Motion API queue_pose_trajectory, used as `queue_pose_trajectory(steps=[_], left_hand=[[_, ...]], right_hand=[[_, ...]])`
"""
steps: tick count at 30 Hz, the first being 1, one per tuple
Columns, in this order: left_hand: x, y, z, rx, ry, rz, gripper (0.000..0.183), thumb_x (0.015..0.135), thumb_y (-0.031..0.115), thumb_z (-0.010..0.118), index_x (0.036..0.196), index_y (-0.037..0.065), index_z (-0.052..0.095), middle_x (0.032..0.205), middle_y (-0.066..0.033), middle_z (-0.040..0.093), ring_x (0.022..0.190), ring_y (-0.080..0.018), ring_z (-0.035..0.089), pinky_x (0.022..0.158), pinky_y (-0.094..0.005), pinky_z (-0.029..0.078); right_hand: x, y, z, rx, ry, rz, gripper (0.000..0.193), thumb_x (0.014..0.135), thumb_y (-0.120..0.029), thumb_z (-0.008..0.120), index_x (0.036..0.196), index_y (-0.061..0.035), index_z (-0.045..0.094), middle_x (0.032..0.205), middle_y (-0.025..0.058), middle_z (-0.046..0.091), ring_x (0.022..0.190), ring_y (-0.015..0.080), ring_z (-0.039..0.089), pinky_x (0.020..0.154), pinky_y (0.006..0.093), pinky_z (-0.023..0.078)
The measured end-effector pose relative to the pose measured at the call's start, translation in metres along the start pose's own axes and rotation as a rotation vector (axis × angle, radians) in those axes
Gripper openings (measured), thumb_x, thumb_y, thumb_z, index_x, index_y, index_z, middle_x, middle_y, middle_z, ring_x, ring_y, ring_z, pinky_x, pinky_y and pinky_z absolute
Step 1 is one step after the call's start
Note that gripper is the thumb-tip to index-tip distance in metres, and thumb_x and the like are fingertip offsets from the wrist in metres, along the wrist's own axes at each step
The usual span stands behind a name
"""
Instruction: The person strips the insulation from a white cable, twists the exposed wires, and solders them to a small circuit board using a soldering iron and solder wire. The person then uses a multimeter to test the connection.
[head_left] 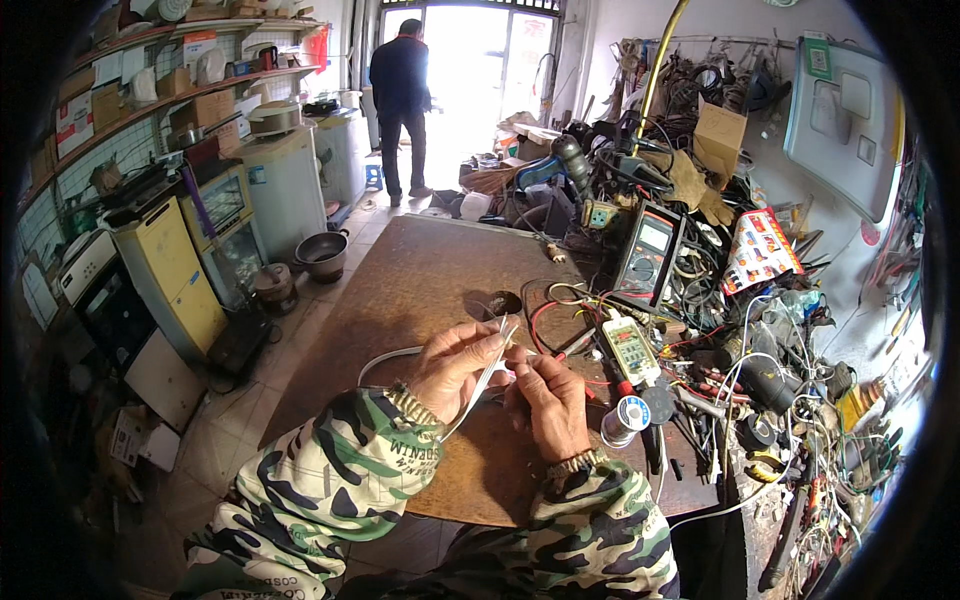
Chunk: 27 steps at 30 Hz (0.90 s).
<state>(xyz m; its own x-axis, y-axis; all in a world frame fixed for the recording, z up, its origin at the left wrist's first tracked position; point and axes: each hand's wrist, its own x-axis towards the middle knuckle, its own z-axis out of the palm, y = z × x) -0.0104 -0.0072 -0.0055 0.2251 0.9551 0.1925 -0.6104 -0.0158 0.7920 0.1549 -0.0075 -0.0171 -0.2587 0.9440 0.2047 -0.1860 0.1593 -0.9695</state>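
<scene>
Over the middle of a worn brown table (400, 270), my two hands meet in front of me. Between the thumb and fingers of my left hand (455, 365) is a white cable (480, 388), its split ends sticking up past the fingertips. One length of it hangs down by my left sleeve, and a white loop curves out on the table to the left. My right hand (552, 400) is closed in a pinch close to the cable ends; what its fingertips hold is too small to make out. A solder spool (625, 420) stands just right of that hand.
Right of my hands lie a multimeter (650, 245), a pale circuit board device (630, 348), red test leads (545, 330) and heaped wires and tools. A pot (322, 255) and old appliances (180, 275) line the left floor. A person (400, 100) stands near the bright doorway.
</scene>
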Motion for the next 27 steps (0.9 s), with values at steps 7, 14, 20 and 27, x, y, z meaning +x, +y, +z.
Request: queue_pose_trajectory(steps=[7,14,20,27], left_hand=[[0.003,0.0,-0.002,0.022,0.018,0.031,0.026,0.098,0.018,0.061,0.117,0.0,0.064,0.107,-0.0073,0.069,0.09,-0.0119,0.067,0.071,-0.0222,0.054],[0.001,0.012,-0.014,0.372,0.038,-0.021,0.02,0.095,0.02,0.067,0.103,0.003,0.065,0.082,0.0011,0.065,0.055,-0.0026,0.053,0.043,-0.0156,0.038],[-0.004,0.023,-0.001,0.396,0.048,-0.069,0.018,0.095,0.018,0.065,0.102,0.002,0.064,0.091,-0.0056,0.071,0.062,-0.0085,0.067,0.047,-0.0177,0.049],[-0.007,0.021,0.005,0.192,0.016,-0.008,0.023,0.097,0.012,0.06,0.116,0.003,0.052,0.117,-0.0132,0.064,0.104,-0.0237,0.068,0.086,-0.0332,0.058]], right_hand=[[-0.004,0.0,0.003,-0.042,0.016,-0.063,0.031,0.104,-0.023,0.047,0.108,0.0027,0.063,0.069,0.0018,0.059,0.054,0.0073,0.05,0.047,0.0225,0.038],[0.001,0.0,-0.005,0.123,0.247,-0.056,0.032,0.104,-0.022,0.046,0.106,0.004,0.064,0.063,0.0027,0.057,0.049,0.008,0.048,0.044,0.023,0.036],[0.001,-0.002,-0.008,0.074,0.268,-0.092,0.033,0.104,-0.023,0.046,0.105,0.0049,0.064,0.064,0.0023,0.056,0.048,0.0081,0.047,0.043,0.0232,0.036],[-0.001,-0.005,-0.005,0.122,0.292,-0.169,0.032,0.103,-0.023,0.048,0.105,0.0052,0.063,0.064,0.002,0.056,0.049,0.0076,0.048,0.043,0.023,0.036]])
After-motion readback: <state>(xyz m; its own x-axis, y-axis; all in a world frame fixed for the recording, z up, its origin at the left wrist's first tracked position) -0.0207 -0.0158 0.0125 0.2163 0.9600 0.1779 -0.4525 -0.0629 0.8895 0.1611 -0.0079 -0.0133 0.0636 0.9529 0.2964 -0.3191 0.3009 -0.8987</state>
